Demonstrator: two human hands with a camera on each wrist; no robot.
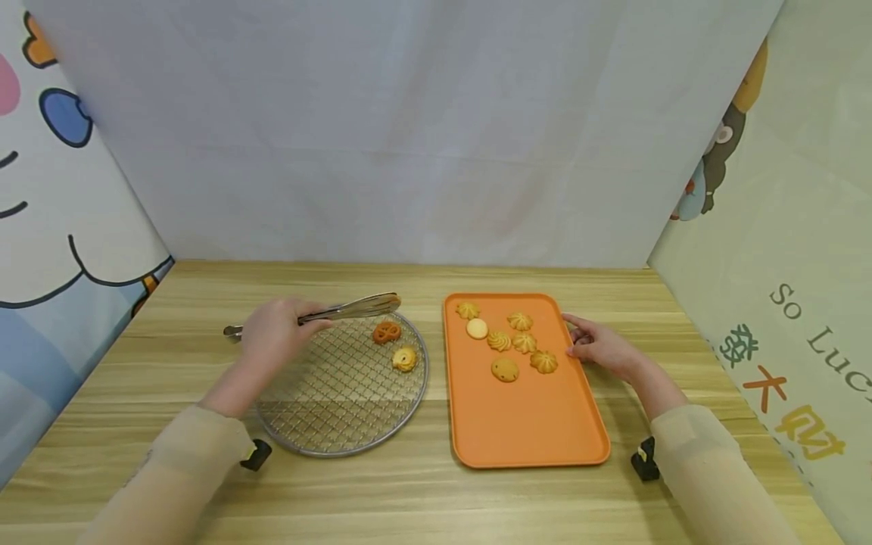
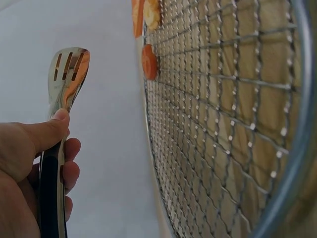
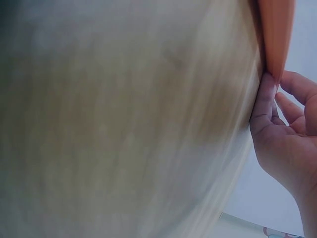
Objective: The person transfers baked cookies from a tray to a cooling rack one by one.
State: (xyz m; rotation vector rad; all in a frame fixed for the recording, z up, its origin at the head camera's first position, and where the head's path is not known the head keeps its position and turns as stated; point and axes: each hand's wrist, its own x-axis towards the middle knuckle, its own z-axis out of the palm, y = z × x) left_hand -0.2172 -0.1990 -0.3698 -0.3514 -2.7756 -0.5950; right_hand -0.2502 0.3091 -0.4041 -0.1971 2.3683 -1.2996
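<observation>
My left hand (image 1: 275, 333) grips metal tongs (image 1: 350, 309) with dark handles, held above the far side of a round wire rack (image 1: 334, 401). In the left wrist view, the slotted tong head (image 2: 68, 74) has an orange tint; whether anything sits between its blades I cannot tell. A brown pretzel-shaped cookie (image 1: 386, 332) and a yellow swirled cookie (image 1: 404, 359) lie on the rack's right part. My right hand (image 1: 602, 348) pinches the right edge of an orange tray (image 1: 524, 428). Several cookies, including a chip-dotted one (image 1: 505, 369) and a pale round one (image 1: 477, 328), lie on its far half.
Rack and tray stand side by side on a wood-grain table (image 1: 402, 499), with a narrow strip of tabletop between them. A white cloth wall (image 1: 409, 151) rises behind the table. Printed cloth panels (image 1: 783, 303) border both sides.
</observation>
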